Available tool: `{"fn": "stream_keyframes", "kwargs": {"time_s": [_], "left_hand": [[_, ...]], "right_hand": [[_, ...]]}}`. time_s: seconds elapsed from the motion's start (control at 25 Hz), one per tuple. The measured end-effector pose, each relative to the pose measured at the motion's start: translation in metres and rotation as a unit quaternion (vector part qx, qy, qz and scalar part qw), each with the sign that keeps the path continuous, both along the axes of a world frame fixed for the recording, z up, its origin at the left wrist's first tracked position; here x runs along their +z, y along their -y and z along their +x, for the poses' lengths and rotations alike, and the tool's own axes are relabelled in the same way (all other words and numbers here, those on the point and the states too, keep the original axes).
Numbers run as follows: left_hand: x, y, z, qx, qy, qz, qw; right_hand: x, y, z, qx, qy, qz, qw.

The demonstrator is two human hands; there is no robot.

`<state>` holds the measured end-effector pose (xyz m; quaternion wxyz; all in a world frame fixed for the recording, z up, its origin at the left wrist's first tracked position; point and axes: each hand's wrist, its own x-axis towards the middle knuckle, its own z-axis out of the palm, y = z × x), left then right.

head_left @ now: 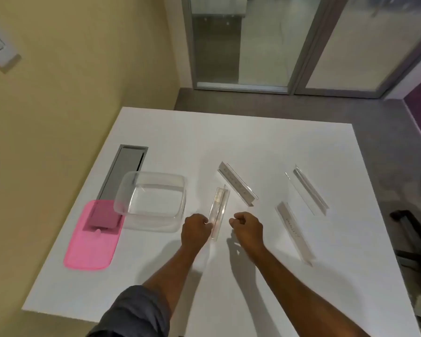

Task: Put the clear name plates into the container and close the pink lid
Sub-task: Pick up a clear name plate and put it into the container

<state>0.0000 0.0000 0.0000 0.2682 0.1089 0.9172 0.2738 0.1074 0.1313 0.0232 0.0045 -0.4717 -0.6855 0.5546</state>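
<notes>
My left hand (195, 229) pinches the near end of one clear name plate (218, 211) lying on the white bench (265, 142) just right of the open container (151, 199); my right hand (248, 227) hovers loosely curled, holding nothing. I judge the plate light, stiff and slippery (best gripped across its narrow edges). Three other plates (237, 186) (308, 189) (294, 232) lie farther right, the pink lid (90, 249) left; nothing blocks the container.

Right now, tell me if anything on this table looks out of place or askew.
Nothing is damaged or spilled. Four clear acrylic name plates lie scattered at different angles on the white table. The translucent pink lid sits partly over the metal cable slot, beside the empty clear plastic container.
</notes>
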Motion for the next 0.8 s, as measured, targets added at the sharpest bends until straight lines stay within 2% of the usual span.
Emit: {"fn": "stream_keyframes", "kwargs": {"time_s": [0.2,0.32,0.56,0.8], "left_hand": [[-0.024,-0.003,-0.006,0.002,0.051,0.011,0.999],[-0.025,-0.005,-0.007,-0.022,0.034,0.030,0.999],[-0.012,-0.002,-0.015,-0.009,0.028,0.041,0.999],[0.012,0.001,-0.027,0.023,0.069,0.084,0.994]], "right_hand": [[-0.031,0.013,-0.017,-0.032,0.042,-0.016,0.998],[-0.040,0.016,-0.025,-0.032,0.049,0.001,0.998],[-0.046,0.022,-0.035,-0.023,0.052,0.015,0.998],[-0.037,0.018,-0.037,-0.046,0.020,-0.050,0.997]]}}
